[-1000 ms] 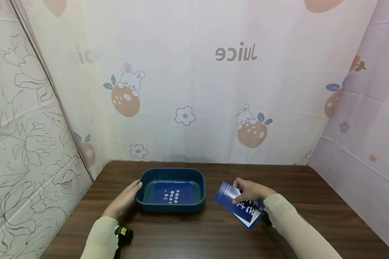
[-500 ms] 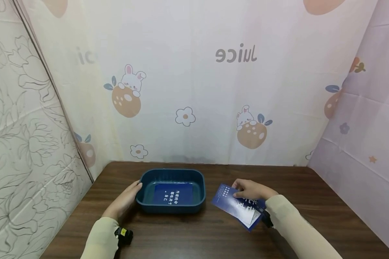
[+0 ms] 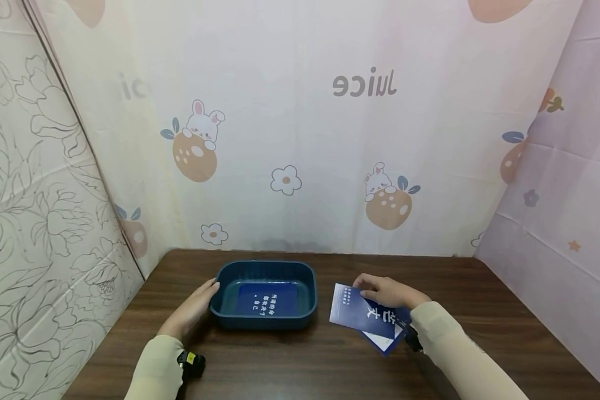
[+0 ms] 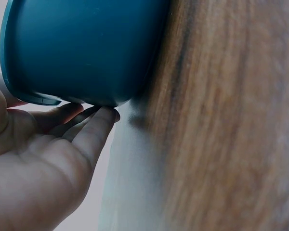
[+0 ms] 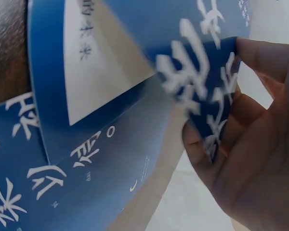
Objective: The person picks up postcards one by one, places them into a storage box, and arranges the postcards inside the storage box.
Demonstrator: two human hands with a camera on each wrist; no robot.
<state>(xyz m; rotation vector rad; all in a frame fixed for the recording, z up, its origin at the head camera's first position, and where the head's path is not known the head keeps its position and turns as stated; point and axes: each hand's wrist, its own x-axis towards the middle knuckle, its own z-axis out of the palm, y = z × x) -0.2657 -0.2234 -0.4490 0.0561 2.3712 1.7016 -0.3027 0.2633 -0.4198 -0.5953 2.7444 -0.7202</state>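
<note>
My left hand (image 3: 192, 305) is at the left side of a dark teal plastic basin (image 3: 307, 319), its fingertips (image 4: 98, 122) resting against the outer wall just under the rim. Flat inside the basin lies a blue card (image 3: 280, 303) with white writing. To the right of the basin, my right hand (image 3: 392, 291) pinches the edge of a blue printed card (image 3: 352, 311) between thumb and fingers. In the right wrist view the held card hangs tilted, a corner toward the palm. Under it are more blue cards, one with a white panel (image 5: 94, 62).
Everything rests on a dark wood-grain table (image 3: 280, 361). A patterned curtain (image 3: 305, 128) closes off the back, with more cloth at both sides. Dark wrist cameras (image 3: 192, 364) sit at the cuffs of the pale sleeves.
The pinched card has turned on the pile, its left end now more level and lined up sideways. My right hand has shifted slightly left and up. The left hand and basin stay put.
</note>
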